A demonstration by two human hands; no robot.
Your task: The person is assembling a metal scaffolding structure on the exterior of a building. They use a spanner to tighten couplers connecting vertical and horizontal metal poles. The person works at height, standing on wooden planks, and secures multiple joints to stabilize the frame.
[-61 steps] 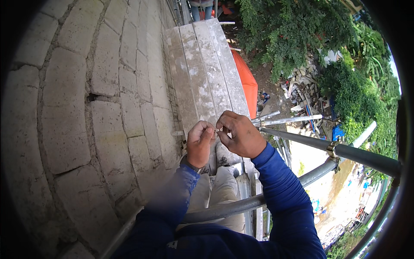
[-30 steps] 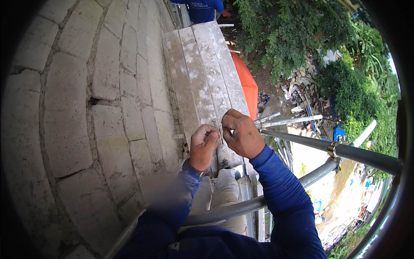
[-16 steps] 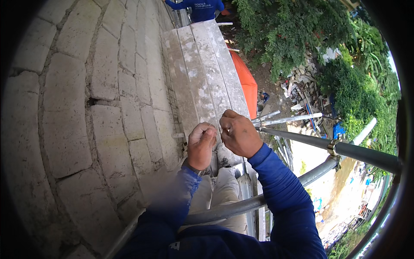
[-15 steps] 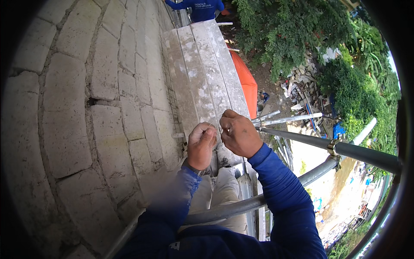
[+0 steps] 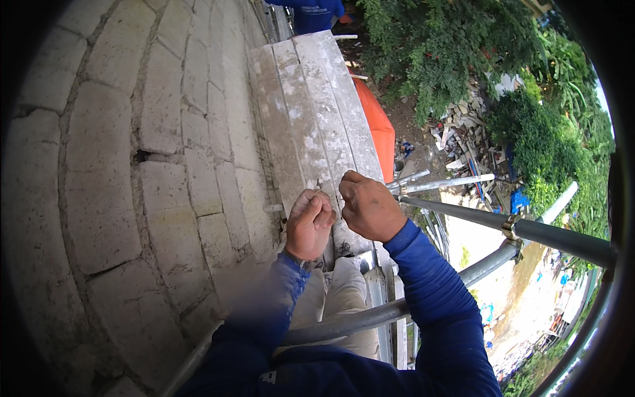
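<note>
My left hand [image 5: 309, 225] is closed in a pinch, thumb against the bent fingers, with a wristwatch [image 5: 301, 262] at its wrist. A thin, small piece [image 5: 321, 188] shows at its fingertips; its kind is too small to tell. Close by on the right, my right hand [image 5: 374, 208] is curled shut, back of the hand up, and what its fingers hold, if anything, is hidden. A narrow gap parts the two hands. Both are held above the scaffold planks [image 5: 327, 112], which are grey and smeared with white.
A grey block wall [image 5: 102, 159] rises along the left. Scaffold tubes [image 5: 450, 212] joined by a clamp [image 5: 510, 226] run on the right, another tube [image 5: 357, 322] crosses before my body. Beyond lie an orange sheet [image 5: 376, 129], rubble and trees. A person in blue [image 5: 314, 16] is at the far end.
My hands have shifted slightly, the left fingertips turning a little so that the thin piece stands out more. The far person has moved slightly to the right.
</note>
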